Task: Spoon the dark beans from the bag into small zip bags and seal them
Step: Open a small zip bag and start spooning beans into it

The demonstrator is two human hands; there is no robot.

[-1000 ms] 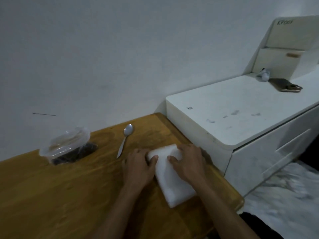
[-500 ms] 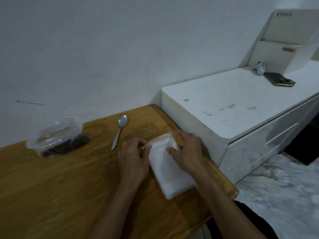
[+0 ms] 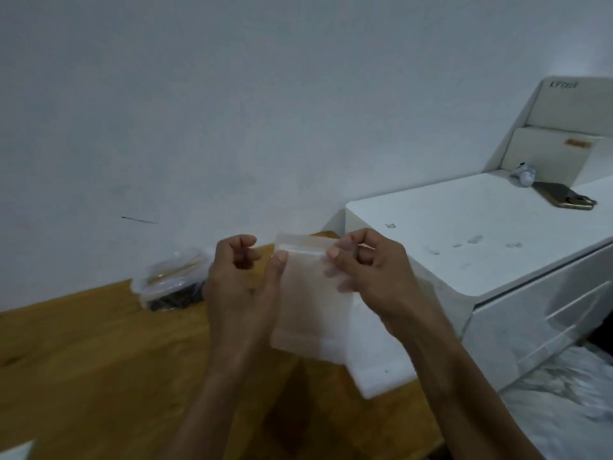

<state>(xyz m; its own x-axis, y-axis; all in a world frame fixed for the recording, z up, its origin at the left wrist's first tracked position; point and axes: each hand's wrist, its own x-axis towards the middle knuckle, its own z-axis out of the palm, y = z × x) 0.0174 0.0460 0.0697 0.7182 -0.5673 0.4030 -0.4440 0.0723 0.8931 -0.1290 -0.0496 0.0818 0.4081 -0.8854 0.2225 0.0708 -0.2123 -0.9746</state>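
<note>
A small clear zip bag [image 3: 303, 293] is held upright above the wooden table [image 3: 83, 353]. My left hand [image 3: 242, 287] pinches its top left corner with thumb and fingers, and my right hand [image 3: 368, 273] pinches the top right corner at the zip strip. Below them a white stack of zip bags [image 3: 374, 356] lies on the table near its right edge. A clear plastic bag of dark beans [image 3: 172, 283] rests at the back of the table, partly hidden by my left hand. The spoon is hidden behind my hands.
A white cabinet [image 3: 481, 247] stands right of the table, carrying a phone [image 3: 564, 199] and a crumpled white object [image 3: 524, 174]. The white wall runs along the back. A white corner of something [image 3: 16, 451] shows at the bottom left.
Both hands have lifted from the stack on the table, bringing one zip bag up with them. The camera has tilted, so the table sits lower in view.
</note>
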